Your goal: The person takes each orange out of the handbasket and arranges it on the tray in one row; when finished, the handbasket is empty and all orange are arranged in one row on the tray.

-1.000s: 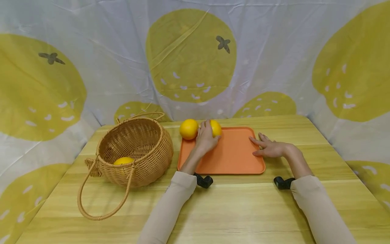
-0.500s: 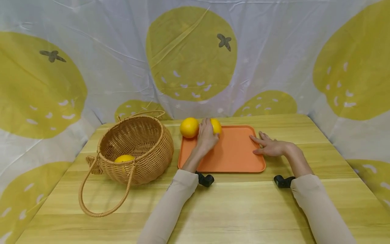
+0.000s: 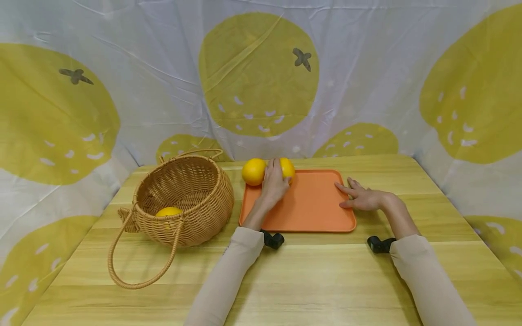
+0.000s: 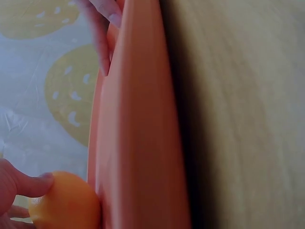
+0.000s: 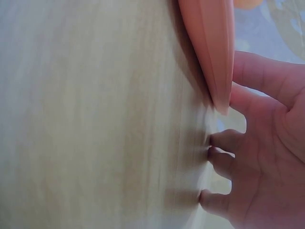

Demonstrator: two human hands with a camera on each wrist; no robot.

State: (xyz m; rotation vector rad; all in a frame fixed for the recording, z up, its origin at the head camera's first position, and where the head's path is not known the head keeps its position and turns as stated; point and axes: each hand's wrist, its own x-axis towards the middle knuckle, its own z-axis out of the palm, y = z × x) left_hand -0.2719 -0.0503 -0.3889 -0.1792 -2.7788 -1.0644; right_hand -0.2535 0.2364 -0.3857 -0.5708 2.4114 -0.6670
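Observation:
My left hand [image 3: 274, 184] grips a yellow-orange orange [image 3: 289, 168] at the back of the flat orange-coloured tray [image 3: 314, 201]. In the left wrist view its thumb [image 4: 38, 185] presses the fruit near the tray's surface. A second orange [image 3: 253, 172] sits just left of that hand, at the tray's back left corner. My right hand [image 3: 364, 199] spreads over the tray's right edge. In the right wrist view, thumb and forefinger touch the tray rim [image 5: 217, 62], while the other fingertips [image 5: 206, 195] rest on the table.
A round wicker basket [image 3: 212, 215] stands left of the tray, its front handle [image 3: 140, 286] hanging down to the table [image 3: 326, 280]. Another orange [image 3: 168, 212] lies inside it. Behind the table hangs a fruit-printed cloth [image 3: 350, 68].
My left hand and the orange in it have shifted slightly left, toward the other orange. The right hand stays at the tray's edge. The head view has moved a little.

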